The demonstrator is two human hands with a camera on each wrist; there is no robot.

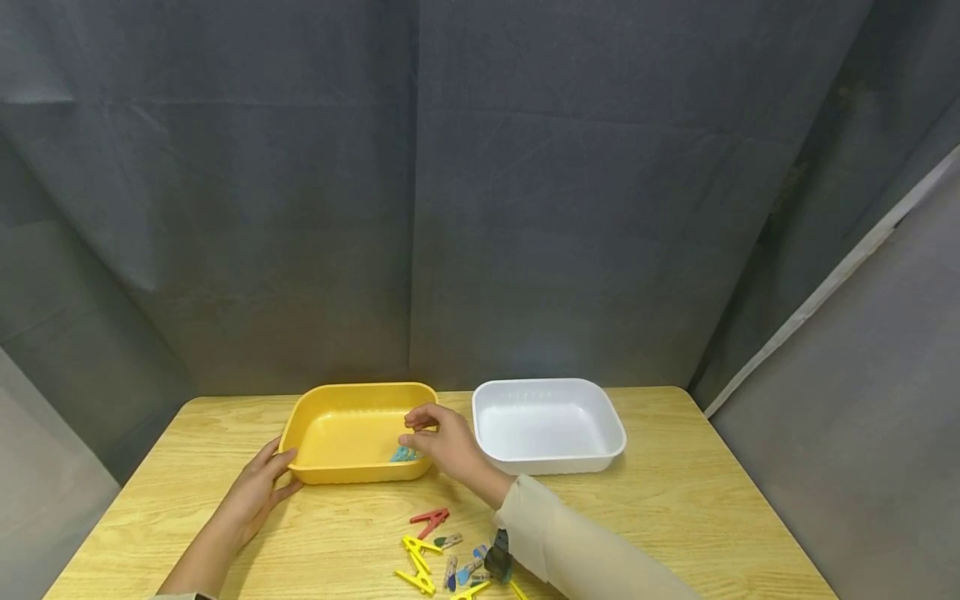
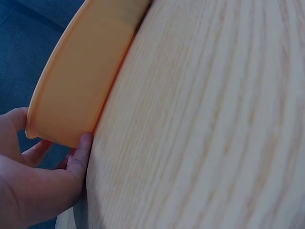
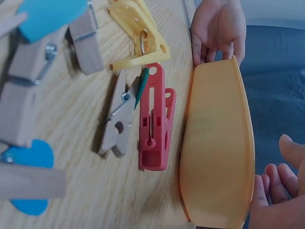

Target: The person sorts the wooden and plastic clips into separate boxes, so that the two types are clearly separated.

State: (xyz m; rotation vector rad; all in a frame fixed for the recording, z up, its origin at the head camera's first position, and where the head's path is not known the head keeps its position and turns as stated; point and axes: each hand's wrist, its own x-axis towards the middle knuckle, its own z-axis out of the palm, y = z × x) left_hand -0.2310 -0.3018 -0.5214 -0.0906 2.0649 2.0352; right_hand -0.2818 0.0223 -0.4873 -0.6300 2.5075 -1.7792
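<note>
Your left hand (image 1: 257,493) braces the near-left corner of the yellow rectangular plastic tub (image 1: 352,476), fingers spread; your right hand (image 1: 450,443) arches over its right end, thumb apart, nothing visibly held. A small blue item (image 1: 403,455), otherwise unclear, lies inside, just below. You seem to be letting it go; the next move likely calls for reaching toward the red plastic clothespin (image 3: 153,157), yellow plastic clothespins (image 3: 136,28) and wooden clothespins (image 3: 112,126) on the table (image 1: 675,500).

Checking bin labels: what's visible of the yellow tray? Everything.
Yellow tray: open, shallow, rounded rectangle with a thin lip, plastic-looking. It sits upright on the wooden table, left of the white tray. The left hand holds its near left corner; the right hand is over its right end, contact unclear. Small bluish items lie inside.
</note>
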